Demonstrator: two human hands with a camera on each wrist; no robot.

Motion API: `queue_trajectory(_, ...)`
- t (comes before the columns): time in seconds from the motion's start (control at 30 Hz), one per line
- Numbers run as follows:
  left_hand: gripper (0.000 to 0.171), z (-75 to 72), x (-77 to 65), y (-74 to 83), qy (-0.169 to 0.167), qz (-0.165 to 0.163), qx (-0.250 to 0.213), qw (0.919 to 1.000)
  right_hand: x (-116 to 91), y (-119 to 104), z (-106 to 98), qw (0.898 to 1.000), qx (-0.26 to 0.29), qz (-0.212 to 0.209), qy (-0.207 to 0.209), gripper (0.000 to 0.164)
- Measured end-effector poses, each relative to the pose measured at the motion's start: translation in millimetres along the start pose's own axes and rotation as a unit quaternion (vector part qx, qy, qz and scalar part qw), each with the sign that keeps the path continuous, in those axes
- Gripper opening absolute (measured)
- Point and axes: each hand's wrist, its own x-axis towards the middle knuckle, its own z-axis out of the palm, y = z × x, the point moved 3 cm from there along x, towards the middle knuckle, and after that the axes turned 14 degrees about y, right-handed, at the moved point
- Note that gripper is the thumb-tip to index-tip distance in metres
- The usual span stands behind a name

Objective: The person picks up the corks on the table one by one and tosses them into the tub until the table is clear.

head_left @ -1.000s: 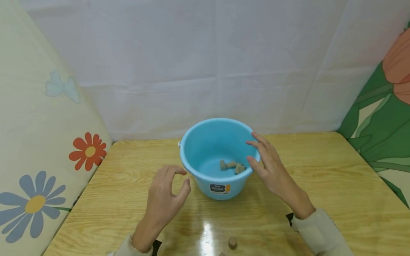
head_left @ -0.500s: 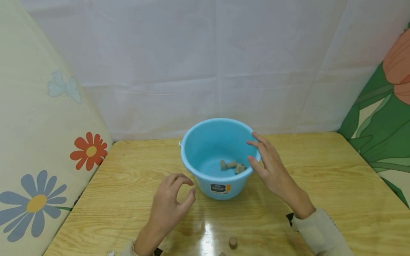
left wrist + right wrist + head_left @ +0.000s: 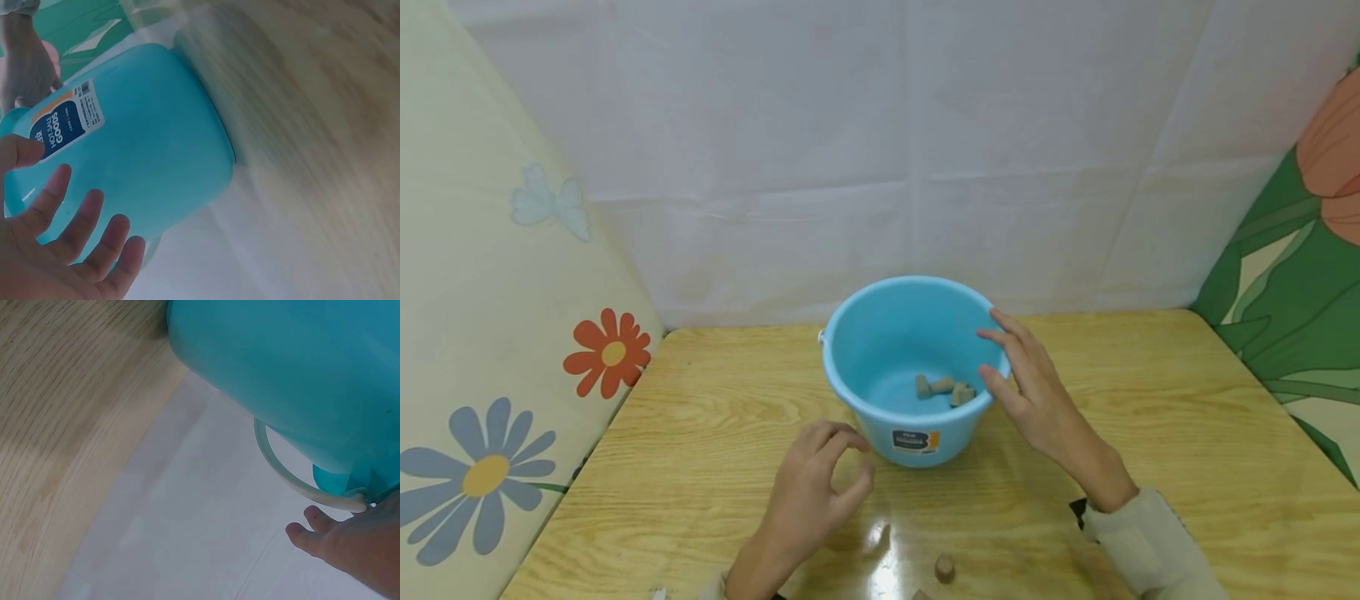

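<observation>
Rightward and nearer the person than a second ago, the left hand (image 3: 808,493) has shifted along the front of the blue bucket (image 3: 887,325) — its thumb and fingers stand apart, bent, with nothing between them. Whether a fingertip touches the bucket wall, I cannot tell. On the opposite side the right hand (image 3: 1036,402) has stayed put, its long, loose fingers and thumb spread apart and resting over the rim, near where the handle (image 3: 312,493) joins. Upright on the wooden table (image 3: 1187,417), the bucket bears a label (image 3: 916,441) and holds several small brown blocks (image 3: 922,387). Another block (image 3: 945,568) lies nearer the person, apart from the bucket.
</observation>
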Motion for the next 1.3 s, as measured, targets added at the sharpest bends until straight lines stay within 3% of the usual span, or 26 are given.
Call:
queue_trajectory(0.37, 0.022, 12.3, -16.3, 7.7, -0.067, -0.022, 0.0, 0.9975, 1, -1, 0, 1.0, 0.001, -0.001, -0.002, 0.049)
queue_trajectory(0.73, 0.018, 23.8, -29.0, 18.9, -0.073, 0.009, -0.005, 0.9973, 0, -1, 0, 1.0, 0.001, -0.007, 0.005, 0.048)
queue_trajectory(0.93, 0.016, 27.7, -31.3, 25.4, -0.091, 0.01, -0.01, 0.9957, 0, -2, 0, 1.0, 0.004, -0.005, 0.007, 0.047)
queue_trajectory(1.1, 0.012, 30.7, -31.5, 28.9, -0.143, -0.001, -0.017, 0.9896, 0, -1, 0, 1.0, 0.004, -0.003, 0.008, 0.047)
queue_trajectory(1.3, 0.018, 35.8, -33.4, 32.5, -0.223, -0.004, -0.038, 0.9741, 0, -1, 0, 1.0, 0.002, -0.004, 0.007, 0.046)
